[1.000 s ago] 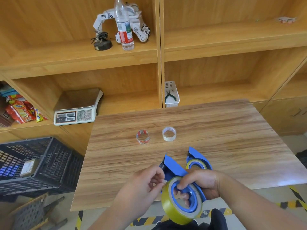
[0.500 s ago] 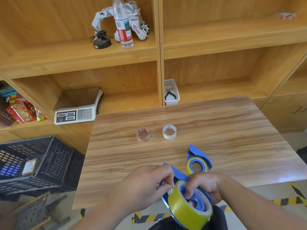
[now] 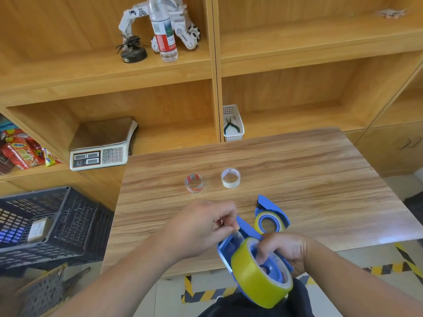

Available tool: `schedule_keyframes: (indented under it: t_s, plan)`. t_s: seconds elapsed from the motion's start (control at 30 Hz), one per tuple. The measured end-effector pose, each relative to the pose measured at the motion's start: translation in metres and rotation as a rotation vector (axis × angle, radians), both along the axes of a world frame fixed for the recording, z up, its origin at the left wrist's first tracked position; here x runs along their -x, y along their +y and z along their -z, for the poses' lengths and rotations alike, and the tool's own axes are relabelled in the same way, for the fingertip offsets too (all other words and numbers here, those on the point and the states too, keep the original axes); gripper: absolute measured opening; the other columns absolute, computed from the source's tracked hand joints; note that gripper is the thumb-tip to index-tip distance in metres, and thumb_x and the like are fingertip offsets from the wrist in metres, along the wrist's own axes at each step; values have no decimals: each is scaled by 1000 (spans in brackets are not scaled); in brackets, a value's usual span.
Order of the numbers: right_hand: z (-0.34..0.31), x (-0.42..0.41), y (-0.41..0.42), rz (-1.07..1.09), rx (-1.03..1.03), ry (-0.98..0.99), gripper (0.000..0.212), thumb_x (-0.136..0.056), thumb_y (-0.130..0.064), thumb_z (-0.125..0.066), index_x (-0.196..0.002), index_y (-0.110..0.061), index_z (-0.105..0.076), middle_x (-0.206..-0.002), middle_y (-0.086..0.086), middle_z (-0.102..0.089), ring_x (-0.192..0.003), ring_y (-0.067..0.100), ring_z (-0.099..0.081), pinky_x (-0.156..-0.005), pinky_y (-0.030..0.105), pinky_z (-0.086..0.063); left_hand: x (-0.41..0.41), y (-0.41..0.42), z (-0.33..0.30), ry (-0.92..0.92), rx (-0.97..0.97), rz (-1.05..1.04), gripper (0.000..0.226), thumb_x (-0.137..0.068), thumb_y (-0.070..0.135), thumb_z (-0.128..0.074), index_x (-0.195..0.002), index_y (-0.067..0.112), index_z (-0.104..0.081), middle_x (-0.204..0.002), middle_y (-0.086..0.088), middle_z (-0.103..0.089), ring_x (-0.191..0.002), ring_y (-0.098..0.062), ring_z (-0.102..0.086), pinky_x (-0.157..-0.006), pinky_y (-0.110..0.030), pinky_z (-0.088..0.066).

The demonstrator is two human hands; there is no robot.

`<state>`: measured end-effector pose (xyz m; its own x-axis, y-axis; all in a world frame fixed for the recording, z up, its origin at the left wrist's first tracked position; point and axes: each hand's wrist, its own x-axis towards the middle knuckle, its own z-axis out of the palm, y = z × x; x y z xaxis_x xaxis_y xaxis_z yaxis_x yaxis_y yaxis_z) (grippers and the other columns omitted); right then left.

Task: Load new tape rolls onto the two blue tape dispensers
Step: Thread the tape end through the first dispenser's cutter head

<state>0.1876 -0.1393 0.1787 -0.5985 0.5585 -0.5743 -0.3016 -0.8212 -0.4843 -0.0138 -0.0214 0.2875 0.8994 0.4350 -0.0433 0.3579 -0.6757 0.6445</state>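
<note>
Right hand [image 3: 283, 252] grips blue plastic tape dispenser [image 3: 231, 245] with its yellow tape roll [image 3: 254, 273] steady above table [image 3: 297, 170] edge, so left hand [image 3: 203, 227] can pinch and thread the tape's free end.

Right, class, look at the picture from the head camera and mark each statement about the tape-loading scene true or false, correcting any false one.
1. Both blue plastic tape dispensers lie on the table. False: one blue dispenser lies on the wooden table; the other blue dispenser is held up by the right hand.
2. The held dispenser carries a yellow tape roll. True.
3. Two small empty tape cores, one red-printed and one white, stand side by side on the table. True.
4. The left hand rests flat on the table. False: its fingers pinch at the front of the held dispenser.
5. A grey weighing scale sits on the table. False: it sits on a shelf.
</note>
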Motion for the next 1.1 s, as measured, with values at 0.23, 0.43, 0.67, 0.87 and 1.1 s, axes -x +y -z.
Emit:
schedule_keyframes:
  t_s: [0.23, 0.43, 0.67, 0.87, 1.1]
  plan:
    - [-28, 4, 2, 47, -57, -57, 30, -73, -1, -45, -67, -10, -73, -63, -1, -67, -56, 8, -60, -63, 21, -52, 5, 2, 6, -31, 75, -196, 36, -91, 16, -73, -78, 31, -43, -93, 23, -76, -82, -10, -69, -70, -26, -53]
    - [-30, 8, 6, 9, -186, -110, 20, -76, 6, -47, -73, -7, -61, -65, 2, -58, -62, 17, -51, -69, 28, -49, 10, 7, 7, 24, 134, -276, 35, -89, 13, -75, -79, 25, -44, -87, 21, -77, -84, 1, -71, -68, -12, -49]
    - [-34, 8, 13, -28, -266, -174, 27, -80, 13, -46, -77, -9, -59, -73, 3, -57, -64, 18, -52, -70, 29, -50, 17, 17, 7, 69, 163, -288, 38, -88, 13, -78, -79, 23, -42, -88, 17, -79, -83, -1, -72, -67, -13, -50]
    - [-38, 8, 16, -82, -265, -246, 39, -84, 22, -45, -77, -14, -61, -77, 5, -52, -64, 18, -51, -70, 29, -51, 26, 21, 4, 100, 182, -275, 37, -88, 9, -78, -81, 14, -42, -85, 17, -79, -74, 3, -68, -67, -14, -50]
    - [-40, 11, 18, -182, -283, -307, 57, -83, 18, -51, -73, -33, -75, -76, -2, -61, -70, 17, -58, -75, 35, -48, 44, 42, -3, 129, 157, -265, 36, -89, 14, -78, -80, 19, -43, -90, 18, -79, -88, -8, -72, -82, -33, -57]
